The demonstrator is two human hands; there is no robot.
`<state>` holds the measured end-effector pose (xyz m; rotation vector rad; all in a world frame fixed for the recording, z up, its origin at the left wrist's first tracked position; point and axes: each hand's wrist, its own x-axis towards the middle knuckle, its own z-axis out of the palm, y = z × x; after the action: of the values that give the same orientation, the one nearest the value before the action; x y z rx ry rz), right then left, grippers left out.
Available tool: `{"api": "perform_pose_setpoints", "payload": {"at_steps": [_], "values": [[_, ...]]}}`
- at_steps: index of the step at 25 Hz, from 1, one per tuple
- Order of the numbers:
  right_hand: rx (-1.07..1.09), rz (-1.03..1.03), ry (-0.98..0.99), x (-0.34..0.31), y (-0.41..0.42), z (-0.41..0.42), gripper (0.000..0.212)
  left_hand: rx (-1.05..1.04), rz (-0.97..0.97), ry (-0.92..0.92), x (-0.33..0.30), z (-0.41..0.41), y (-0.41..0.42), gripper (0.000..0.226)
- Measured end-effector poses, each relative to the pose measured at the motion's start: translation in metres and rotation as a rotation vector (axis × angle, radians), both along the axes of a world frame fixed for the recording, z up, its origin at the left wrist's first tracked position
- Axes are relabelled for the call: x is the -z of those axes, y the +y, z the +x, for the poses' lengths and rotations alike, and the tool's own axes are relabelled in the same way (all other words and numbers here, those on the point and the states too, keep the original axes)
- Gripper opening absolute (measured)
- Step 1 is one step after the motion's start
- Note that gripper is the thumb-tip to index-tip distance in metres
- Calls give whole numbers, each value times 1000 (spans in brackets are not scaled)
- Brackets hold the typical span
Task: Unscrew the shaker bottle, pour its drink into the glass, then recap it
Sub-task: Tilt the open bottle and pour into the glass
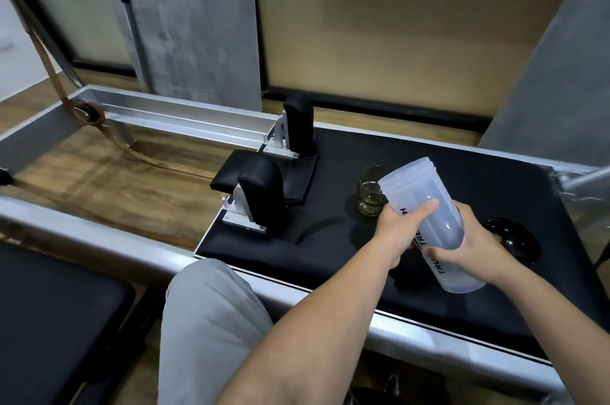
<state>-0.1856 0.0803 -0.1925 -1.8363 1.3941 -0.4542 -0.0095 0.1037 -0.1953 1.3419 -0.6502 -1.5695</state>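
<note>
The translucent shaker bottle [425, 206] has no cap on and is tilted, its open threaded mouth up and to the left, close over the glass [369, 198]. My left hand [397, 228] grips the bottle's middle from the left. My right hand [468, 241] holds its lower part from the right. The small glass stands on the black padded platform [330, 239] with some yellowish liquid in it. A black round cap [513, 239] lies on the pad to the right of my right hand.
Two upright black padded rests on metal brackets [260, 193] [297, 124] stand left of the glass. A silver frame rail [132, 239] edges the platform. My grey-trousered knee [204, 322] is at the near edge. Wooden floor lies beyond to the left.
</note>
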Motion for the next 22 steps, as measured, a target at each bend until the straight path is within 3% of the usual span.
{"api": "perform_pose_setpoints", "payload": {"at_steps": [6, 11, 22], "values": [[-10, 7, 61, -7, -15, -7, 112, -14, 1, 72, 6, -4, -1, 55], [-15, 17, 88, -10, -21, -7, 101, -61, -8, 70, 9, -11, -3, 54], [-29, 32, 109, -22, -27, -5, 102, -81, -36, 89, 4, -10, -8, 45]]}}
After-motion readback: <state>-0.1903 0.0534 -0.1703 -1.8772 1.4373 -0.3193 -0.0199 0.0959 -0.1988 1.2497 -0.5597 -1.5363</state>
